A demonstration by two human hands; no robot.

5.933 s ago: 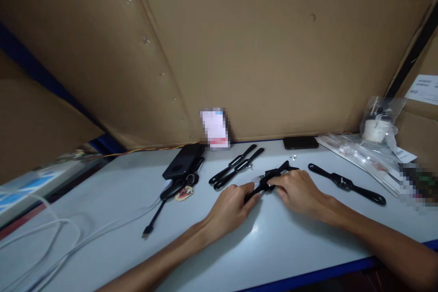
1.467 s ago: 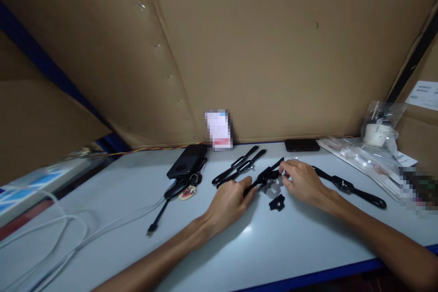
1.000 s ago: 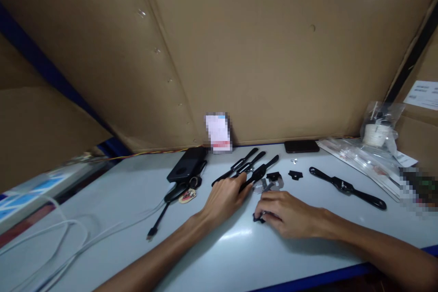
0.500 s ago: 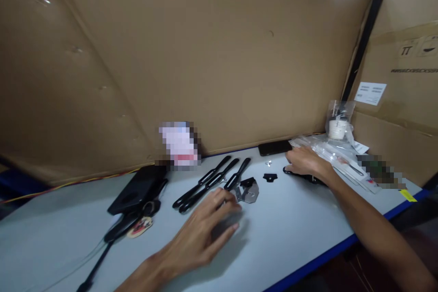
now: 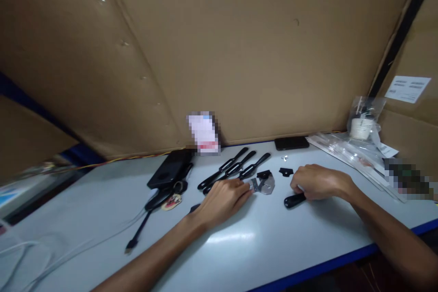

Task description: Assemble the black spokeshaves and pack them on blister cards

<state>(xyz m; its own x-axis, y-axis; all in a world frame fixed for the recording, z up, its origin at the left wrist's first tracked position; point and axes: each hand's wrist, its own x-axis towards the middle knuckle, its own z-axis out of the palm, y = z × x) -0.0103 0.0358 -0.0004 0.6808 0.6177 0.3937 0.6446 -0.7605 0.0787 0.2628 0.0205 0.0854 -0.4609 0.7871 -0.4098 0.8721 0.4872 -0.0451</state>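
My left hand (image 5: 227, 196) is low over the table, its fingers drawn together and their tips at the edge of some grey metal plates (image 5: 268, 186). Whatever lies between those fingers is hidden. A black end (image 5: 195, 208) shows beside the left wrist. My right hand (image 5: 315, 182) is closed around a slotted-looking black handle whose rounded end (image 5: 294, 200) sticks out to the left. Three slim black handles with slots (image 5: 230, 162) lie side by side beyond my left hand. A small black clip-like part (image 5: 286, 172) lies left of my right hand; another (image 5: 263, 174) rests by the plates.
Beyond these lie small shiny bits (image 5: 284, 158) and a dark phone (image 5: 292, 143). A lit, blurred phone (image 5: 204, 133) leans on the cardboard wall (image 5: 239, 54). A black box (image 5: 171, 169) and cable (image 5: 137, 236) are left, plastic packets (image 5: 352, 159) and a white tub (image 5: 362, 128) right.
My right hand has come nearer, bringing the black handle from beside the packets. My left hand has moved to the metal plates and its fingers have closed together. The view has swung left.
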